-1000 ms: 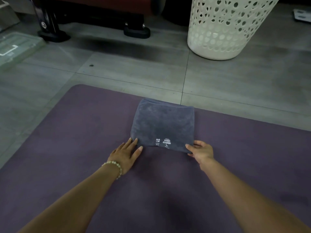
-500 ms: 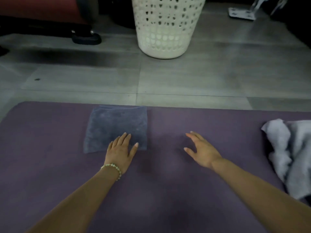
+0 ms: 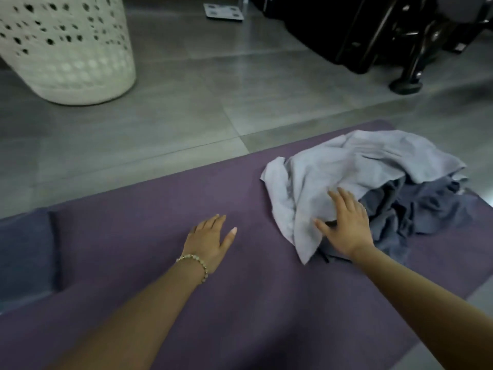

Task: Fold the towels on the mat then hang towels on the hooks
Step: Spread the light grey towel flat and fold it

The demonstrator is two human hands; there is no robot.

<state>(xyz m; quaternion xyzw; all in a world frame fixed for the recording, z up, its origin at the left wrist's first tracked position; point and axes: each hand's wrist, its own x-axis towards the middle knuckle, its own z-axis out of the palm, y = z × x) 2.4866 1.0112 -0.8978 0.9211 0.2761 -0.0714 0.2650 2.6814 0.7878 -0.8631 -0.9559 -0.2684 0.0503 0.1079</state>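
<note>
Crumpled pale grey cloth towel (image 3: 333, 169) lies on the purple mat (image 3: 160, 249); right hand (image 3: 346, 225) rests on it, fingers spread; left hand (image 3: 210, 239) flat, empty.

right hand (image 3: 346, 225) now rests on light towel (image 3: 333, 177) — left hand (image 3: 210, 236) off folded towel (image 3: 24, 252), flat on mat (image 3: 160, 198)

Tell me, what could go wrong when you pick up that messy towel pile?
The right hand rests flat on the light towel, which lies crumpled over a dark towel. Pulling one might drag both along. The pile also sits close to the far edge of the mat, so a towel could slip onto the floor.
</note>
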